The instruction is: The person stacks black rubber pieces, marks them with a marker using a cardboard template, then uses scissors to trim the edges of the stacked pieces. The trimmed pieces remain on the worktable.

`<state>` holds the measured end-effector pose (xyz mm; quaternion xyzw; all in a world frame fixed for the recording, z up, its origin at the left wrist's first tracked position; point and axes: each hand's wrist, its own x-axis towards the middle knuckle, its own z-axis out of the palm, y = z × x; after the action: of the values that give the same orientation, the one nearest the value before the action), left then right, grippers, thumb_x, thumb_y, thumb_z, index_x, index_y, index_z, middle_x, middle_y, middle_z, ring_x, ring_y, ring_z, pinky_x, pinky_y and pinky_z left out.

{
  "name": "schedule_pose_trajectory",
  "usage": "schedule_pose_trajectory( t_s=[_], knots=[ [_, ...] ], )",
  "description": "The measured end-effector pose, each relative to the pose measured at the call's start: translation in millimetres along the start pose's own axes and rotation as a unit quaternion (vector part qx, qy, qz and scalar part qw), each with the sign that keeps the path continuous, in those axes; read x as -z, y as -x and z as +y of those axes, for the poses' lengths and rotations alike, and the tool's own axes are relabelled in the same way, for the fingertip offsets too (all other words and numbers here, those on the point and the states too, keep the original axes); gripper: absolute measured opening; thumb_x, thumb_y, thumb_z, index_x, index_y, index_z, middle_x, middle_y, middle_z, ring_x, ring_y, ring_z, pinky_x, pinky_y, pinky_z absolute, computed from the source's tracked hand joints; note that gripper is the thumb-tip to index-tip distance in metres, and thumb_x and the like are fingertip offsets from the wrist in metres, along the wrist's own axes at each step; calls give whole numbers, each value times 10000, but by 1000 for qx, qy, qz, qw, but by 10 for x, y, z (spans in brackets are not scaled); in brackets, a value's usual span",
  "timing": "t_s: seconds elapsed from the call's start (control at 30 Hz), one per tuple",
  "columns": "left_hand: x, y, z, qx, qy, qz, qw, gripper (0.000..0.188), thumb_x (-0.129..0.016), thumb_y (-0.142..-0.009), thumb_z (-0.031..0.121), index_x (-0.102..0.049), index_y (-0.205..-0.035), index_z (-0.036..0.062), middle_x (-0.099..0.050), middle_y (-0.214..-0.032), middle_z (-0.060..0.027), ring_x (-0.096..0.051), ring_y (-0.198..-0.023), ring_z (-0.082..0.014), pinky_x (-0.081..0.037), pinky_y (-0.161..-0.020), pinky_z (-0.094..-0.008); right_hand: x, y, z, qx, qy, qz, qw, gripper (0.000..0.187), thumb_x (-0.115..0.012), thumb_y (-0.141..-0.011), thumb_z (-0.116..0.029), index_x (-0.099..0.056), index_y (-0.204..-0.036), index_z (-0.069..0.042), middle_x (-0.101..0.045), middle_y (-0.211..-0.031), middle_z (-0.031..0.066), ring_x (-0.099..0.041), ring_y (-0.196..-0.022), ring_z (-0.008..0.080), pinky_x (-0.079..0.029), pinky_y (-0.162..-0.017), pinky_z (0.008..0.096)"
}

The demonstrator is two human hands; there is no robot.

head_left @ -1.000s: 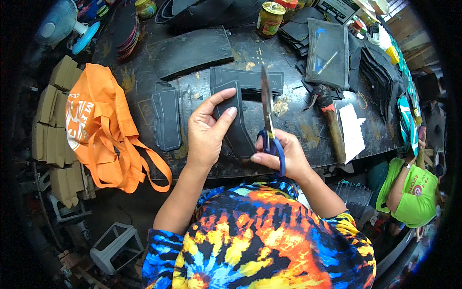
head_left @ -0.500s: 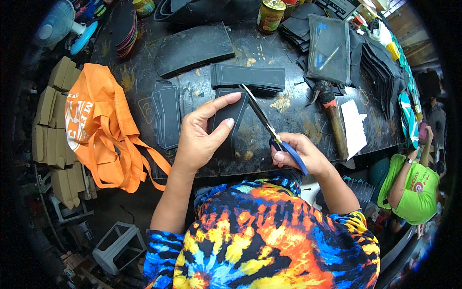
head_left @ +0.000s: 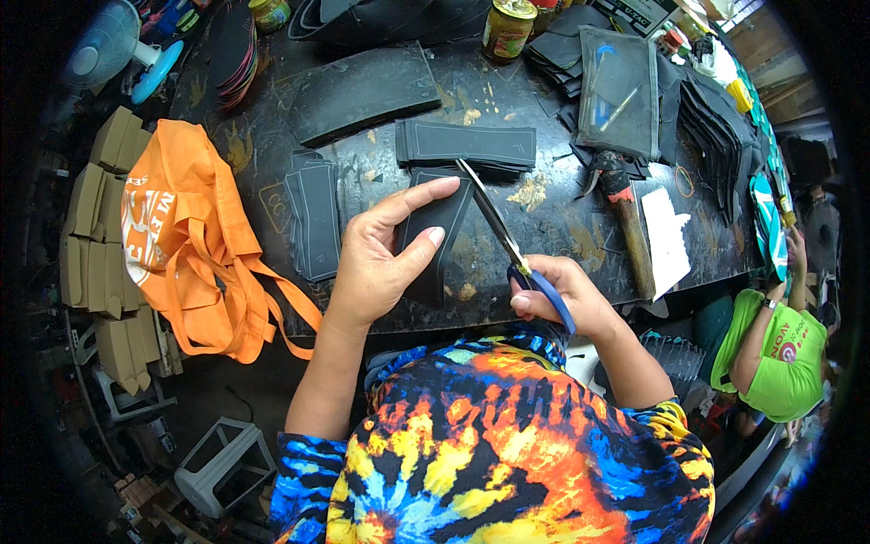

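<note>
My left hand point(head_left: 376, 249) has its thumb and forefinger on a dark piece of sheet material point(head_left: 436, 207) with a pale outline; its other fingers are mostly hidden. My right hand point(head_left: 566, 295) grips blue-handled scissors point(head_left: 497, 222). The blades lie along the piece's right edge, looking nearly closed, and their tips point up and left toward a stack of dark outlined strips point(head_left: 467, 143). Left of my left hand lies another stack of similar outlined pieces point(head_left: 314, 218).
An orange bag point(head_left: 195, 245) hangs at the table's left. A hammer point(head_left: 632, 231), white paper point(head_left: 666, 240) and mesh pouch point(head_left: 619, 91) lie on the right. A large dark slab point(head_left: 367, 93) and a jar point(head_left: 509, 29) are farther back. Another person in green point(head_left: 775, 354) is at far right.
The scissors and my right hand have shifted very slightly. My left hand and the piece have moved a little to the right.
</note>
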<state>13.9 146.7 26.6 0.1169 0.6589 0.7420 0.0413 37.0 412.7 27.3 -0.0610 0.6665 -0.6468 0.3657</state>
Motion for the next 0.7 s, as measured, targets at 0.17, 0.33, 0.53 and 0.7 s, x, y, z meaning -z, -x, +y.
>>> schedule_pose_trajectory(
  t_s=[0.17,0.33,0.53,0.7],
  knots=[
    [40,-2,95,-11,-29,-9,999,324,-609,-904,-37,-660,-1224,-19,-669,-1223,-87,-608,-1170,-169,-435,-1066,-314,10,63,-57,-1,2,38,999,256,-772,-932,-180,-568,-829,-65,-530,-728,-74,-482,-687,20,-404,-602,214],
    [58,-111,246,15,-106,-186,977,98,-625,-881,4,-595,-974,12,-619,-978,-80,-605,-976,-179,-473,-913,-329,24,-165,-239,107,14,88,990,250,-824,-857,-193,-621,-933,-69,-569,-796,-66,-512,-741,32,-428,-671,208],
    [-171,-61,210,-131,-230,136,955,371,-632,-965,75,-523,-1318,45,-690,-1007,-124,-682,-953,-236,-533,-863,-345,-163,-549,-412,174,-120,188,959,243,-814,-856,-154,-656,-988,-24,-678,-842,8,-658,-742,79,-535,-664,239],
    [-581,23,-80,30,79,12,996,928,-584,-1027,445,7,-1645,84,-629,-1317,-162,-617,-1188,-230,-451,-1064,-404,-234,-606,-412,212,-201,194,937,231,-790,-866,-125,-677,-1025,-1,-716,-879,52,-696,-776,114,-568,-714,259]
  ],
)
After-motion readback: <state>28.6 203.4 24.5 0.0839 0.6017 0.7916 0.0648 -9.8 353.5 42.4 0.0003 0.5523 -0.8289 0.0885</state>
